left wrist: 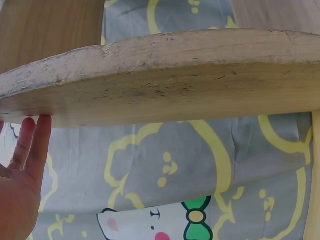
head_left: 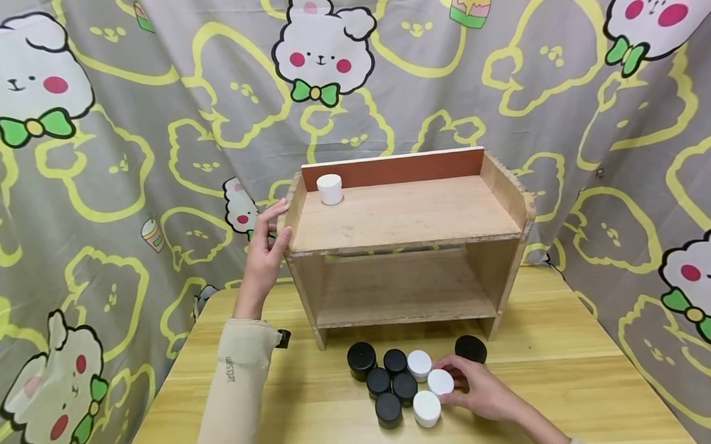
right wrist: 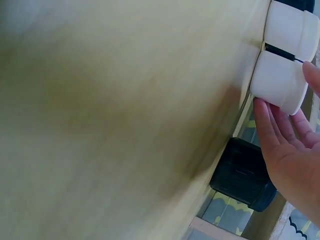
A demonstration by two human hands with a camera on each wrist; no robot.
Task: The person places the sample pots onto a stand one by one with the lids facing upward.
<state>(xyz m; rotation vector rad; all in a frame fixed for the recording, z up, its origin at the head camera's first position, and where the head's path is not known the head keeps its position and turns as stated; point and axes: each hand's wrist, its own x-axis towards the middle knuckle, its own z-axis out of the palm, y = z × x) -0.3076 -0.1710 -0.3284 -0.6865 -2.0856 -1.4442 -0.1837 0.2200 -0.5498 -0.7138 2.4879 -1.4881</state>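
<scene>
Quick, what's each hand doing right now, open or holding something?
Left hand: open, touching the wooden shelf.
Right hand: holding a white jar between thumb and fingers.

A grey curtain (head_left: 381,126) with white rabbits (head_left: 324,47), green bows (head_left: 316,93) and yellow outlines (left wrist: 225,165) hangs behind the table (head_left: 572,365) and along both sides.

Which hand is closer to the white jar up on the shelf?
Left. Your left hand touches the shelf's side, near the top jar. Your right hand is farther off, lower down at the table, holding another white jar.
</scene>
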